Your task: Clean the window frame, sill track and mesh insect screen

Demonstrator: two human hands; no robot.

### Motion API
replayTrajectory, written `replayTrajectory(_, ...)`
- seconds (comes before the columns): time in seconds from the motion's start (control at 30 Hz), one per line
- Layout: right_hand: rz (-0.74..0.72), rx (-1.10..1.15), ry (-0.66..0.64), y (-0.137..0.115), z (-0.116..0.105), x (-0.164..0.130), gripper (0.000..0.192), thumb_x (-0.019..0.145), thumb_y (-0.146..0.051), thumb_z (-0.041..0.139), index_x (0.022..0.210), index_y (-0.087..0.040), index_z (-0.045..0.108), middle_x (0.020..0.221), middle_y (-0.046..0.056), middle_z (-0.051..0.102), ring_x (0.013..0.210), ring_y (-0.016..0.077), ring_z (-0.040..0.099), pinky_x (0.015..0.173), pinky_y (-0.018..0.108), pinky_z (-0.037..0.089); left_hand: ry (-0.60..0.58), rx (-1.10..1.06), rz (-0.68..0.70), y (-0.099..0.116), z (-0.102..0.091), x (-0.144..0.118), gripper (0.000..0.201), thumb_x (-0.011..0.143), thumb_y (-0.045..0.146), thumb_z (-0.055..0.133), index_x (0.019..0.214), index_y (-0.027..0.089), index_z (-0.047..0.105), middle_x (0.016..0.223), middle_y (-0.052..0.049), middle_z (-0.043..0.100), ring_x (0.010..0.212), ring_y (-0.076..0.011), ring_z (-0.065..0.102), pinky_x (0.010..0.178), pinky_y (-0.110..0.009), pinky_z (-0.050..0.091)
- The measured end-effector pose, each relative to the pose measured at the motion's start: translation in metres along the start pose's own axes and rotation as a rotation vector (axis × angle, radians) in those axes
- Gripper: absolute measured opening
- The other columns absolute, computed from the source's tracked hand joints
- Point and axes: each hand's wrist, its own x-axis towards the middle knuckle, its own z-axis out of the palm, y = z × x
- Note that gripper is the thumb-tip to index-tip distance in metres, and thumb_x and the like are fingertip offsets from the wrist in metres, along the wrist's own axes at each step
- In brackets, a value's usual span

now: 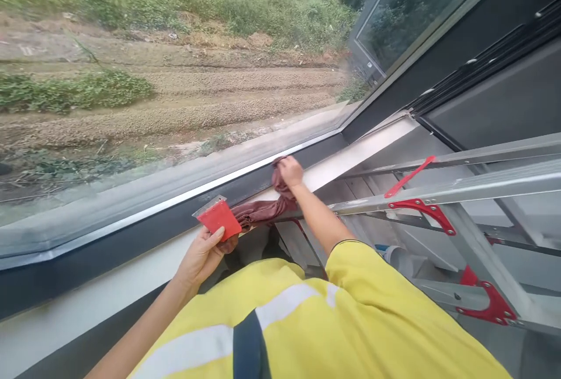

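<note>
The red scraper [221,220] was tilted in my left hand [204,254], its greyish edge upward. The maroon cloth [265,210], crumpled in my right hand [291,171], trailed along the white ledge [362,155].

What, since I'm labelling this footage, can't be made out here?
Head view:
Left hand's fingers: partly hidden behind the red scraper.
Surface behind the maroon cloth at the right hand: covered by it.
Stepladder's far end: cut off, right edge.
Pale object: partly behind the yellow shirt, too unclear to identify.
</note>
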Motion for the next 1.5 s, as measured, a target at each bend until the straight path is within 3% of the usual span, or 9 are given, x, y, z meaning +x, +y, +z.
replayTrajectory(0.17, 0.426, -0.004, 0.083, -0.015, 0.003, 0.01, 0.033, 0.097, -0.023, 0.033, 0.099, -0.013, 0.064, 0.103, 0.012, 0.06, 0.093, 0.0194, 0.056, 0.081, 0.029, 0.04, 0.016, -0.129, -0.007, -0.014, -0.021, -0.015, 0.043, 0.074, 0.025, 0.079, 0.111, 0.017, 0.059, 0.115, -0.01, 0.058, 0.095, -0.0183, 0.06, 0.078, -0.023, 0.056)
replayTrajectory(0.37, -0.182, 0.002, -0.059, -0.191, 0.08, -0.069, 0.029, 0.097, -0.028, 0.033, 0.095, -0.016, 0.059, 0.101, 0.008, 0.059, 0.091, 0.017, 0.053, 0.073, 0.024, 0.039, 0.097, -0.251, -0.03, -0.016, -0.053, -0.045, 0.041, 0.073, 0.02, 0.079, 0.11, 0.017, 0.061, 0.114, -0.009, 0.059, 0.093, -0.0189, 0.061, 0.08, -0.026, 0.058)
replayTrajectory(0.47, -0.285, 0.016, -0.094, -0.159, 0.06, -0.058, 0.027, 0.098, -0.03, 0.035, 0.094, -0.017, 0.059, 0.101, 0.005, 0.059, 0.093, 0.015, 0.052, 0.075, 0.022, 0.039, 0.123, -0.257, -0.004, -0.01, -0.059, -0.052, 0.037, 0.075, 0.014, 0.076, 0.109, 0.016, 0.062, 0.117, -0.009, 0.058, 0.095, -0.0179, 0.06, 0.08, -0.025, 0.058)
replayTrajectory(0.6, 0.185, -0.01, 0.019, -0.078, 0.017, -0.022, 0.03, 0.097, -0.021, 0.029, 0.097, -0.014, 0.058, 0.099, 0.011, 0.058, 0.084, 0.0162, 0.053, 0.072, 0.025, 0.04, 0.074, -0.246, 0.02, -0.003, -0.062, -0.05, 0.039, 0.077, 0.013, 0.073, 0.114, 0.014, 0.06, 0.125, -0.012, 0.053, 0.101, -0.0179, 0.059, 0.083, -0.025, 0.057)
replayTrajectory(0.7, 0.301, -0.042, 0.087, -0.116, 0.034, -0.033, 0.033, 0.096, -0.017, 0.026, 0.098, -0.013, 0.059, 0.098, 0.013, 0.058, 0.083, 0.0179, 0.055, 0.069, 0.026, 0.04, 0.068, -0.251, 0.055, -0.004, -0.068, -0.051, 0.041, 0.078, 0.016, 0.074, 0.116, 0.014, 0.059, 0.128, -0.012, 0.052, 0.105, -0.019, 0.058, 0.087, -0.027, 0.056)
replayTrajectory(0.87, -0.393, -0.015, -0.101, -0.244, 0.091, -0.087, 0.025, 0.096, -0.024, 0.035, 0.094, -0.019, 0.059, 0.098, 0.005, 0.059, 0.084, 0.0149, 0.055, 0.062, 0.021, 0.039, 0.045, -0.246, 0.026, -0.009, -0.082, -0.061, 0.044, 0.076, 0.022, 0.077, 0.115, 0.014, 0.059, 0.123, -0.013, 0.054, 0.101, -0.0227, 0.059, 0.085, -0.031, 0.057)
replayTrajectory(1.07, -0.067, -0.04, -0.043, -0.18, 0.056, -0.059, 0.031, 0.096, -0.022, 0.031, 0.096, -0.014, 0.061, 0.099, 0.01, 0.06, 0.087, 0.016, 0.055, 0.073, 0.024, 0.041, 0.083, -0.244, 0.115, 0.002, -0.095, -0.069, 0.044, 0.076, 0.02, 0.078, 0.115, 0.015, 0.059, 0.125, -0.012, 0.053, 0.107, -0.0193, 0.056, 0.092, -0.027, 0.053)
replayTrajectory(1.3, -0.143, 0.016, -0.049, -0.195, 0.07, -0.061, 0.026, 0.095, -0.025, 0.036, 0.095, -0.018, 0.061, 0.101, 0.008, 0.06, 0.09, 0.0172, 0.056, 0.075, 0.024, 0.041, 0.045, -0.257, 0.094, -0.003, -0.096, -0.073, 0.043, 0.076, 0.021, 0.077, 0.115, 0.015, 0.059, 0.121, -0.012, 0.056, 0.101, -0.0201, 0.059, 0.086, -0.028, 0.056)
replayTrajectory(1.5, 0.214, -0.013, 0.036, -0.16, 0.052, -0.046, 0.029, 0.093, -0.021, 0.035, 0.097, -0.016, 0.063, 0.102, 0.01, 0.061, 0.088, 0.0193, 0.057, 0.075, 0.028, 0.042, 0.064, -0.222, 0.139, 0.002, -0.093, -0.076, 0.045, 0.076, 0.021, 0.077, 0.116, 0.013, 0.058, 0.125, -0.013, 0.053, 0.105, -0.0201, 0.057, 0.089, -0.027, 0.055)
